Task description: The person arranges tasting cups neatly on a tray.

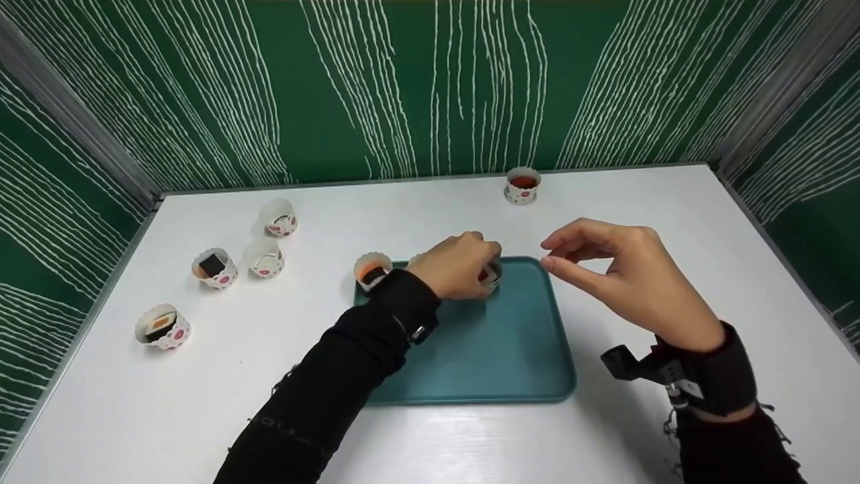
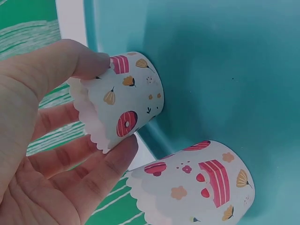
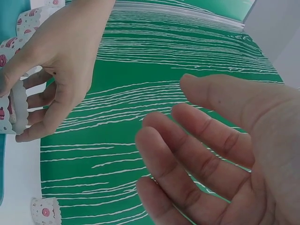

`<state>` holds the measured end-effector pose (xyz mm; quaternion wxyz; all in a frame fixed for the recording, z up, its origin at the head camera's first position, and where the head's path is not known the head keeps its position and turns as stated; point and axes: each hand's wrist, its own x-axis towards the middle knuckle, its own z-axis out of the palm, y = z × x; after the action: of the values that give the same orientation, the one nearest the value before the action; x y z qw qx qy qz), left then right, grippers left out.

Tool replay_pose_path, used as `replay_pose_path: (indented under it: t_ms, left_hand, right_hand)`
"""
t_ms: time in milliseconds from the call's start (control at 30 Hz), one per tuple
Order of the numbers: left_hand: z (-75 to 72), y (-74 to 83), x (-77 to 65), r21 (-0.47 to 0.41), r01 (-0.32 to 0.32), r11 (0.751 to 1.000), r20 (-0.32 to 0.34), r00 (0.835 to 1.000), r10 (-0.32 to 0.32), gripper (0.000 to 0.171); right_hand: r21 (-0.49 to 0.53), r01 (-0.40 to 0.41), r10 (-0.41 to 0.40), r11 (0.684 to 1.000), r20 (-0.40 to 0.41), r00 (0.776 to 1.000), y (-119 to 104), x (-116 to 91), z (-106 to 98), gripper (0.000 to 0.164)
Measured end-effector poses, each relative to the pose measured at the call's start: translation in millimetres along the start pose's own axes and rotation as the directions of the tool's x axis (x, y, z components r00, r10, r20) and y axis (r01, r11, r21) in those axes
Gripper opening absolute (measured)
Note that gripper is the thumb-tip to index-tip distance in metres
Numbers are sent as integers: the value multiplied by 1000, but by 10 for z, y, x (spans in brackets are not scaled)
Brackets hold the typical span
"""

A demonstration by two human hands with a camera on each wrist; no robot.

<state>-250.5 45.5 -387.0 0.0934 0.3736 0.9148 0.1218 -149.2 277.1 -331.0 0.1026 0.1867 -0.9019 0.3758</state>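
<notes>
My left hand [image 1: 457, 265] reaches over the back edge of a teal tray [image 1: 497, 356]. Its thumb and fingers grip a white paper baking cup [image 2: 133, 96] printed with cake slices and flowers, its base against the tray. Close beside that one stands a second printed paper cup [image 2: 201, 183], mostly covered by the hand in the head view. At the tray's back left corner is another paper cup [image 1: 373, 270] with something orange and dark inside. Right of the tray, my right hand [image 1: 618, 275] hovers with bent, relaxed fingers and holds nothing.
A paper cup with red contents [image 1: 523, 186] stands near the white table's back edge. Several more stand on the left, among them one with a dark and orange piece [image 1: 215, 269] and one with a sushi-like piece [image 1: 163, 327]. Green, white-streaked walls [image 1: 416, 87] enclose the table.
</notes>
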Motion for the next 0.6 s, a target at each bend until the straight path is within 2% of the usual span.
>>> replay_pose_path:
  t_ms: [267,500,600]
  left_hand:
    - [15,11,-4,5,21,1000,-3,1000,-21,23]
    - [35,0,-6,65,-30,997,-25,999,31,24]
    - [33,0,-5,75,-20,997,-22,1000,22,28]
  right_hand:
    - [4,2,-2,1000,-2,1000,10,3,8,9]
    - [20,39,-39,999,6,999,28,29,24,10]
    - [25,38,-38,999,10,999,33,32,25,10]
